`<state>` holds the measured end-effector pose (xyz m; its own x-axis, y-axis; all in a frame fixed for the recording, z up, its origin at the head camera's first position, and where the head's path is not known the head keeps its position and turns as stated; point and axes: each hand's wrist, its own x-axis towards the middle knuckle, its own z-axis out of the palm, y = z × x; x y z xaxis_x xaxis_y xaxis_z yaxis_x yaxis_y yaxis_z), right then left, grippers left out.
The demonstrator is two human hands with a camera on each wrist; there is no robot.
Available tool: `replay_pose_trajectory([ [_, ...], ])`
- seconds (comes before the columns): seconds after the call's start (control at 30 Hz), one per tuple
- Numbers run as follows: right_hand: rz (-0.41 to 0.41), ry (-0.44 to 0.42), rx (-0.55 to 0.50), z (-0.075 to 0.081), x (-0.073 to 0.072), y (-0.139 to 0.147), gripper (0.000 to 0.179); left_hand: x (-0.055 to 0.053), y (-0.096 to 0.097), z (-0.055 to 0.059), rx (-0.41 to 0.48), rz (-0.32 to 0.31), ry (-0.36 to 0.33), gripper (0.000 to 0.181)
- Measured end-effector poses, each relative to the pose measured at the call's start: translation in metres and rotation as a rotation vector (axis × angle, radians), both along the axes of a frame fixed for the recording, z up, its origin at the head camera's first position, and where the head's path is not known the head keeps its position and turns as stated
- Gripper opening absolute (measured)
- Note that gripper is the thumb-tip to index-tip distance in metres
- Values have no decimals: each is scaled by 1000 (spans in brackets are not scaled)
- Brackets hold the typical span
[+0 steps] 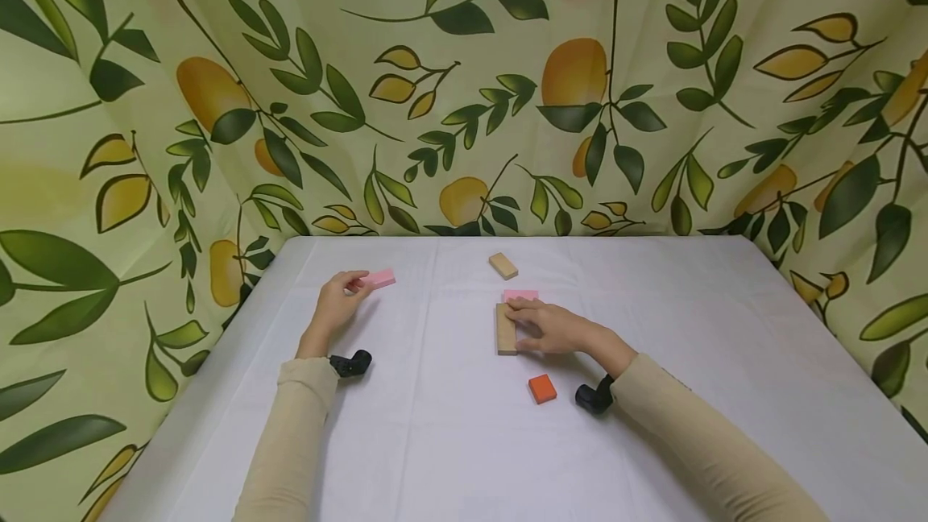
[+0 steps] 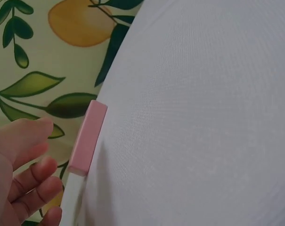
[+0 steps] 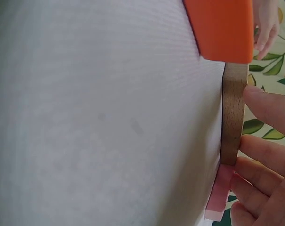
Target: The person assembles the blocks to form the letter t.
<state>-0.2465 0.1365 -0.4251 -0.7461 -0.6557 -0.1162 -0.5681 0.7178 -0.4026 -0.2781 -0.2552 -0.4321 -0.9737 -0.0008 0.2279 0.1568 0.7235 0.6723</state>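
My left hand point(image 1: 339, 302) is at the near end of a pink rectangular block point(image 1: 381, 277) on the left of the table. In the left wrist view a gap shows between its loosely bent fingers point(image 2: 36, 181) and that block point(image 2: 88, 137). My right hand point(image 1: 557, 327) rests at a plain wooden block point(image 1: 505, 335), touching it with thumb and fingertips without closing round it. A second pink block point(image 1: 524, 294) lies against the far end of the wooden one, partly behind the right fingers. Nearer me sits a small orange block point(image 1: 542, 388).
Another wooden block point(image 1: 503, 266) lies farther back, at a slant. A white cloth covers the table point(image 1: 435, 441). Behind it and to its sides hangs a leaf-and-fruit patterned curtain point(image 1: 406, 127). Each wrist wears a black camera point(image 1: 594, 398).
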Motion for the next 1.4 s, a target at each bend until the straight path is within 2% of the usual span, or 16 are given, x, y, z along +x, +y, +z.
replay_pose_trajectory([
  [0.23, 0, 3, 4, 1, 0, 0, 61, -7, -7, -3, 20, 49, -49, 41],
  [0.57, -4, 2, 7, 2, 0, 0, 61, -17, -10, -8, 5, 64, -140, 47],
  [0.83, -4, -1, 7, 2, 0, -1, 61, -23, -11, -13, -26, 74, -137, 48],
  [1.2, -20, -22, 14, 3, -1, -2, 62, -23, -9, -12, -67, 92, -153, 43],
  [1.4, -12, -21, 11, 1, -1, -2, 61, -22, -8, -13, -61, 102, -160, 40],
])
